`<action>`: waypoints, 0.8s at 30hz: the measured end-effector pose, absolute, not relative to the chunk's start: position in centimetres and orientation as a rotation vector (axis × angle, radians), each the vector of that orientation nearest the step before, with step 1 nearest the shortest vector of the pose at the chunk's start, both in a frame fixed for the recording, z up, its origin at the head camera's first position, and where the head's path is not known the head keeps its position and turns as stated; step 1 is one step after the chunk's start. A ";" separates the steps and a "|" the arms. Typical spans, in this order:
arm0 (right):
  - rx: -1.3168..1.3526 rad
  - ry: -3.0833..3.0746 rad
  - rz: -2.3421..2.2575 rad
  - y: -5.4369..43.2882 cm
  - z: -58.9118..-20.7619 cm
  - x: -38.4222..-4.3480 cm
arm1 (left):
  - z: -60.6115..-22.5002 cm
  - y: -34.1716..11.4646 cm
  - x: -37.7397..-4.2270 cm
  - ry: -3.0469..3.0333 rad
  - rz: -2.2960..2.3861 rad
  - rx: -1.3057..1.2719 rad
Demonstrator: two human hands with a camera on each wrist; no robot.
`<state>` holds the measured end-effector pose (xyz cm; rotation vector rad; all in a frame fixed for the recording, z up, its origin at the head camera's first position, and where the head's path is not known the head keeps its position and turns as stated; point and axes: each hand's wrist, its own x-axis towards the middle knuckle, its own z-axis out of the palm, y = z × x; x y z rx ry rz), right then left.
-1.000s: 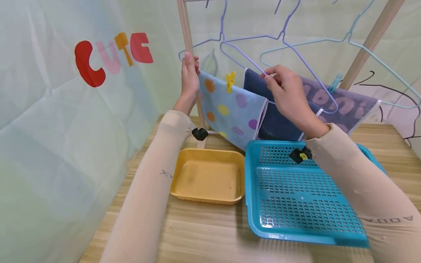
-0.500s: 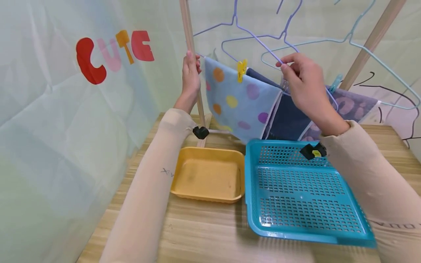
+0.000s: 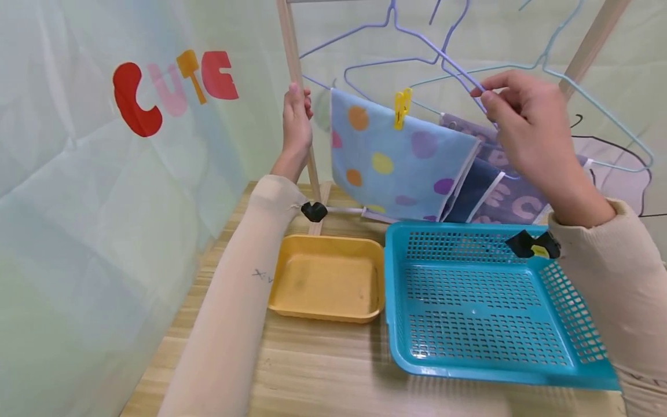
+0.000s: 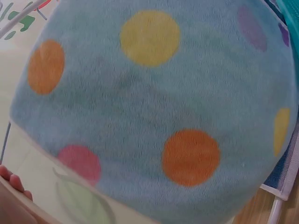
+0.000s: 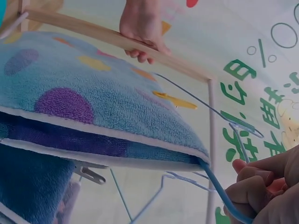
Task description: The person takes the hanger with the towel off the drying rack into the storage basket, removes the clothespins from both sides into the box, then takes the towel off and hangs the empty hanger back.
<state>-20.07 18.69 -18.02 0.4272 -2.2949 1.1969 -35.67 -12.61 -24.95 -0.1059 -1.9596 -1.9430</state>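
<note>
My left hand (image 3: 298, 124) grips the wooden upright (image 3: 290, 40) of a drying rack; its fingertips show beyond the wood in the right wrist view. With thumb and fingers, my right hand (image 3: 542, 133) pinches the right arm of a purple clothes hanger (image 3: 376, 25). Over this hanger's bottom bar lies a folded light-blue polka-dot towel (image 3: 406, 156), its white-edged layers apart in the right wrist view. A yellow clothespin (image 5: 176, 100) sits on the towel's top edge. In the left wrist view the spotted cloth (image 4: 121, 102) fills most of the picture.
Behind hang a navy towel (image 3: 474, 188) and a purple lettered towel (image 3: 513, 202), with a teal hanger (image 3: 620, 106) at right. On the wooden table (image 3: 323, 365) stand a yellow tray (image 3: 325, 316) and a blue perforated basket (image 3: 394, 289), below the towels.
My right hand has moved right, carrying the purple hanger and polka-dot towel along; the towel now covers more of the navy one. My left hand stays on the upright.
</note>
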 end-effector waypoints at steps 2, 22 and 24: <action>0.436 -2.283 1.186 19.1 -17.8 -19.6 | -25.0 -12.7 -35.7 -1.959 -1.947 -0.103; 0.391 -2.179 1.327 25.0 -17.9 -15.8 | -24.9 -13.8 -36.3 -1.900 -2.000 -0.098; 0.435 -2.154 1.320 25.5 -18.1 -15.8 | -24.9 -14.1 -36.3 -1.895 -2.001 -0.095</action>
